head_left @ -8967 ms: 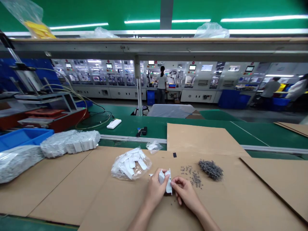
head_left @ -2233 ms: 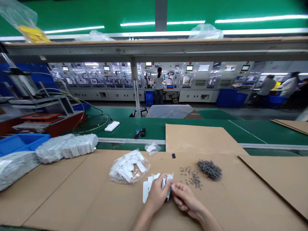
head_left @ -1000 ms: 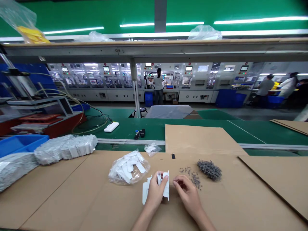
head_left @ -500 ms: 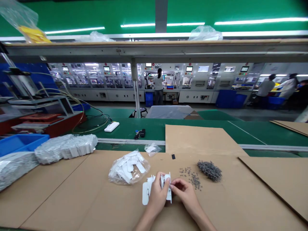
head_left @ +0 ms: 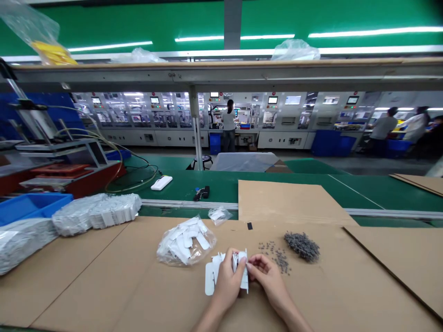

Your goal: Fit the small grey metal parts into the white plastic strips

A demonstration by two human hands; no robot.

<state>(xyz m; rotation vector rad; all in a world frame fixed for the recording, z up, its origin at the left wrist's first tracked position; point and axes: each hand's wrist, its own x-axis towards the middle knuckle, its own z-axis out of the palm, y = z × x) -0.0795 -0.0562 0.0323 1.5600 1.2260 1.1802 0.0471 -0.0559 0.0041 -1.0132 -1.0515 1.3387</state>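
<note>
My left hand (head_left: 226, 278) grips a bunch of white plastic pieces (head_left: 243, 272) a little above the cardboard. My right hand (head_left: 266, 275) comes in from the right, its fingertips pinching the right edge of those pieces. Whether a tiny part lies between those fingertips is hidden. Under my left palm, a flat white plastic piece (head_left: 209, 279) rests on the cardboard sheet (head_left: 138, 286). To the right, a heap of small grey parts (head_left: 302, 246) and scattered grey bits (head_left: 277, 258) lie close to my right hand.
A clear bag of white plastic pieces (head_left: 185, 244) lies left of my hands, with a small bag (head_left: 219, 215) behind it. Bagged white pieces (head_left: 97, 214) and a blue tray (head_left: 34, 207) sit at left. A green conveyor belt (head_left: 277, 193) runs behind; co-workers stand far off.
My right hand has moved left from its position a second ago, and its fingertips now meet the white pieces. My left hand keeps its hold, and the flat white piece stays beneath it.
</note>
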